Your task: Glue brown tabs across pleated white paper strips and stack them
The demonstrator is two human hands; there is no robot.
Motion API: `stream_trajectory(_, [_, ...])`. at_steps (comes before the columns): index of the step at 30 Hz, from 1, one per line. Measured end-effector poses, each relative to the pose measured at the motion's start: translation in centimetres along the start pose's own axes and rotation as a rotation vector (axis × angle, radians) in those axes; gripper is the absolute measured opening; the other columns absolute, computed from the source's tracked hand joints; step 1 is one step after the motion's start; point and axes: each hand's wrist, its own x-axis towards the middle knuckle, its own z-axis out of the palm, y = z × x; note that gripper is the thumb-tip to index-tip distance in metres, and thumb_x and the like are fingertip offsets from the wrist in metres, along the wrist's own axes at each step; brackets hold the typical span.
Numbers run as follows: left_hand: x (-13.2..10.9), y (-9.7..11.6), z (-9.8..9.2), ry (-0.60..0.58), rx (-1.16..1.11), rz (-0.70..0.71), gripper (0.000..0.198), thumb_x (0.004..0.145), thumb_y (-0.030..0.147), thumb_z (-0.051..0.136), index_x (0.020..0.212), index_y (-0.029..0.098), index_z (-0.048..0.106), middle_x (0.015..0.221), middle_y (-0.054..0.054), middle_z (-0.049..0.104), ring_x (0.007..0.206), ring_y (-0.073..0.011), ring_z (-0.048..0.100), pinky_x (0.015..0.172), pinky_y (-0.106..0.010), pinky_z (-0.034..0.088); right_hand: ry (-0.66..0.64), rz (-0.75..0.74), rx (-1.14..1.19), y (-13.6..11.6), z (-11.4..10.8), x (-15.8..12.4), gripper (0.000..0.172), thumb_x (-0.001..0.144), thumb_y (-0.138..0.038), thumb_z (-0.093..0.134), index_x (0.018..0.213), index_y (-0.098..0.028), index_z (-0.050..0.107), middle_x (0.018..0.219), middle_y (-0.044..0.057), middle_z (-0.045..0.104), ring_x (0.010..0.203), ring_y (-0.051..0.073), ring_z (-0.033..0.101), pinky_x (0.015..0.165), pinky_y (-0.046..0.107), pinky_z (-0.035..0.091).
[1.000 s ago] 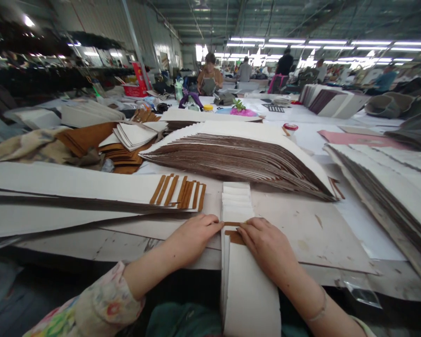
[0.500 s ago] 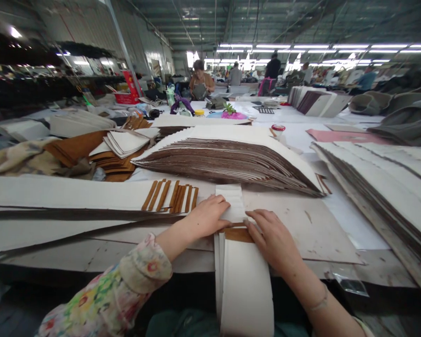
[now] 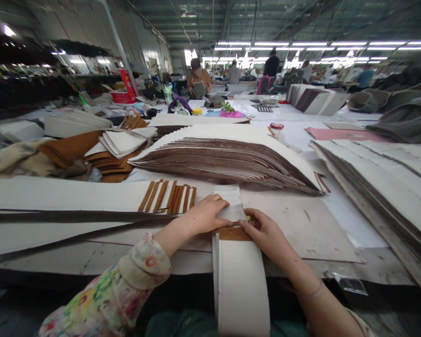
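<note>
A long white strip (image 3: 243,285) of backed material hangs over the near table edge toward my lap, with a brown band (image 3: 235,234) across it. Beyond the band, a white ridged end (image 3: 228,194) lies on the table. My left hand (image 3: 212,213) holds this end from the left, its fingers bent over it and its thumb at the band's far edge. From the right, my right hand (image 3: 261,229) pinches the edge where band and white end meet. A small yellowish bit shows by its fingers. What lies under the fingertips is hidden.
To the left, narrow brown strips (image 3: 166,196) lie on long white pieces (image 3: 73,194). A fanned stack of white panels (image 3: 214,154) stands just ahead; another stack (image 3: 379,173) is at the right. Brown pieces (image 3: 73,147) lie farther left. A person (image 3: 199,82) works across the table.
My right hand has shifted slightly left, its thumb and fingers drawn closer together at the band's edge. My left hand stays on the white end. The view has shifted slightly.
</note>
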Motion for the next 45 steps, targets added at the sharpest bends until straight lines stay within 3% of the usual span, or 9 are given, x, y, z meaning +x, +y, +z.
stream_trajectory(3, [0.1, 0.1, -0.3, -0.015, 0.010, 0.006, 0.045, 0.075, 0.044, 0.058, 0.108, 0.014, 0.053, 0.103, -0.009, 0.054, 0.098, -0.0239, 0.050, 0.085, -0.033, 0.040, -0.036, 0.010, 0.021, -0.4, 0.4, 0.1, 0.021, 0.079, -0.033, 0.048, 0.088, -0.016, 0.057, 0.065, -0.001, 0.056, 0.055, 0.012, 0.049, 0.053, 0.024, 0.041])
stream_trajectory(12, [0.2, -1.0, -1.0, -0.047, -0.087, -0.022, 0.033, 0.074, 0.048, 0.056, 0.088, 0.018, 0.057, 0.087, -0.002, 0.058, 0.078, -0.0171, 0.054, 0.067, -0.025, 0.041, -0.038, -0.032, 0.035, -1.1, 0.4, -0.7, 0.009, 0.078, -0.027, 0.044, 0.081, -0.019, 0.048, 0.070, -0.001, 0.054, 0.064, 0.013, 0.048, 0.060, 0.025, 0.038])
stream_trajectory(19, [0.1, -1.3, -1.3, -0.082, -0.150, 0.003, 0.036, 0.069, 0.043, 0.062, 0.096, 0.018, 0.058, 0.094, -0.003, 0.058, 0.083, -0.0172, 0.054, 0.070, -0.023, 0.041, -0.093, -0.071, 0.140, -0.8, 0.0, -1.1, 0.005, 0.077, -0.025, 0.044, 0.076, -0.019, 0.046, 0.068, -0.003, 0.051, 0.065, 0.012, 0.047, 0.060, 0.023, 0.038])
stream_trajectory(23, [0.1, -1.7, -2.0, -0.137, -0.241, 0.001, 0.052, 0.067, 0.042, 0.065, 0.111, 0.018, 0.052, 0.106, -0.005, 0.057, 0.090, -0.0179, 0.054, 0.075, -0.024, 0.042, -0.087, -0.044, 0.171, -0.6, 0.1, -1.4, 0.006, 0.078, -0.025, 0.043, 0.076, -0.020, 0.044, 0.066, -0.004, 0.046, 0.063, 0.011, 0.044, 0.058, 0.023, 0.037])
stream_trajectory(29, [0.4, -1.4, -4.1, 0.095, -0.316, -0.125, 0.041, 0.079, 0.039, 0.052, 0.113, 0.018, 0.051, 0.101, -0.005, 0.058, 0.090, -0.0167, 0.054, 0.079, -0.028, 0.043, -0.029, -0.013, 0.142, -0.6, 0.5, -1.3, 0.009, 0.076, -0.025, 0.045, 0.071, -0.021, 0.040, 0.061, -0.005, 0.041, 0.058, 0.011, 0.041, 0.054, 0.023, 0.035])
stream_trajectory(35, [0.9, 1.1, -1.7, -0.179, -0.321, 0.019, 0.031, 0.074, 0.024, 0.057, 0.105, 0.016, 0.055, 0.100, -0.004, 0.062, 0.090, -0.0173, 0.056, 0.079, -0.026, 0.043, -0.010, -0.030, 0.166, -0.3, 1.1, -1.1, 0.006, 0.076, -0.024, 0.045, 0.080, -0.020, 0.046, 0.069, -0.002, 0.052, 0.066, 0.013, 0.049, 0.060, 0.024, 0.041])
stream_trajectory(40, [1.4, 1.4, 0.3, -0.154, -0.200, -0.002, 0.024, 0.073, 0.020, 0.055, 0.097, 0.016, 0.057, 0.094, -0.005, 0.062, 0.088, -0.0201, 0.057, 0.077, -0.028, 0.044, 0.202, -0.119, 0.070, 0.4, 1.3, -1.6, 0.037, 0.078, -0.026, 0.051, 0.113, -0.017, 0.043, 0.098, 0.008, 0.055, 0.087, 0.018, 0.053, 0.073, 0.032, 0.045])
stream_trajectory(43, [1.6, 1.2, 0.7, -0.105, -0.175, 0.020, 0.028, 0.071, 0.020, 0.058, 0.099, 0.015, 0.057, 0.100, -0.007, 0.058, 0.095, -0.0217, 0.053, 0.084, -0.030, 0.041, 0.226, -0.283, -0.113, 0.4, 0.8, -2.1, 0.014, 0.082, -0.026, 0.048, 0.092, -0.018, 0.055, 0.094, 0.008, 0.057, 0.089, 0.019, 0.052, 0.076, 0.034, 0.043])
stream_trajectory(45, [1.6, 1.3, 0.8, -0.071, -0.169, 0.033, 0.032, 0.071, 0.019, 0.059, 0.103, 0.015, 0.056, 0.101, -0.006, 0.057, 0.097, -0.0209, 0.052, 0.086, -0.030, 0.040, 0.151, -0.356, -0.180, 0.1, 0.5, -2.2, 0.017, 0.086, -0.024, 0.044, 0.077, -0.018, 0.058, 0.083, 0.006, 0.059, 0.081, 0.017, 0.053, 0.073, 0.031, 0.043])
